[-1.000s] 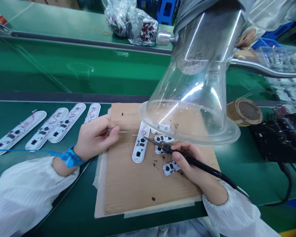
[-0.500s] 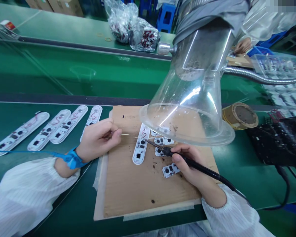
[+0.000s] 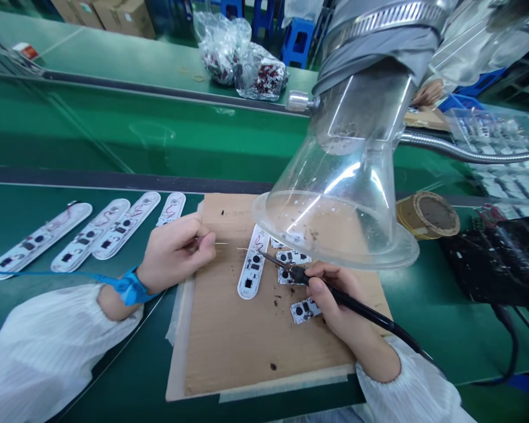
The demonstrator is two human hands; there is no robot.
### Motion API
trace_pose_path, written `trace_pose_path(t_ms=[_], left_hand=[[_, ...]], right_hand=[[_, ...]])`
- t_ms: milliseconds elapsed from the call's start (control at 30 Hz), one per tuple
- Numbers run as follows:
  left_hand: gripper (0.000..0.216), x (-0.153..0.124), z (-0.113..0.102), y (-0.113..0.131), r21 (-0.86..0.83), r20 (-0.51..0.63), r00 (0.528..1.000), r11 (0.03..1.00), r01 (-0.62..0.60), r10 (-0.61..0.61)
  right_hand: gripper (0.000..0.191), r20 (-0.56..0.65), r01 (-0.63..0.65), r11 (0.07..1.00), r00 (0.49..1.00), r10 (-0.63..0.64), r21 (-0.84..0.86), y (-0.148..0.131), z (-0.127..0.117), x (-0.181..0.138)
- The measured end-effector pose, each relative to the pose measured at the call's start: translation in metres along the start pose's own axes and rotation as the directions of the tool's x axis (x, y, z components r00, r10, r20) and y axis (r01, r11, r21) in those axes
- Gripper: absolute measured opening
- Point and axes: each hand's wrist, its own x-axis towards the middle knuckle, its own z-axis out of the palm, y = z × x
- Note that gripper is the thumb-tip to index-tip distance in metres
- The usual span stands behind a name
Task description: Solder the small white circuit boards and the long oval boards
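Observation:
My left hand (image 3: 176, 252), wearing a blue wrist strap (image 3: 131, 288), is closed on a thin solder wire (image 3: 220, 243) that sticks out to the right. Pinched in my right hand (image 3: 341, 302) is a black soldering iron (image 3: 298, 274). Its tip rests at the upper half of a long white casing with a circuit board (image 3: 252, 271), which lies on the cardboard sheet (image 3: 233, 346). A fine wire juts from the board's left side near the tip, with a gap to the solder. Small loose circuit boards (image 3: 305, 310) lie right of the casing.
A clear fume hood (image 3: 335, 176) hangs over the cardboard's upper right. Several finished-looking white casings (image 3: 39, 242) lie at left. A round brown container (image 3: 429, 215) and a black box (image 3: 498, 258) stand at right. Across the divider, another person's hand (image 3: 428, 93) works.
The whole view has shifted slightly. A gap between the solder end and the fine wire at the board now shows more plainly. Both hands keep their grips, and the iron tip stays at the board.

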Motion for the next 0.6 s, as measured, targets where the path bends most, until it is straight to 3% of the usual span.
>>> trace_pose_path(t_ms=[600], left_hand=[[0.029,0.0037,-0.0007,0.0051,0.01,0.07,0.997,1.0,-0.015,0.014]], right_hand=[[0.029,0.086,-0.05,0.997,0.995,0.055,-0.054,0.0002,0.0005,-0.0009]])
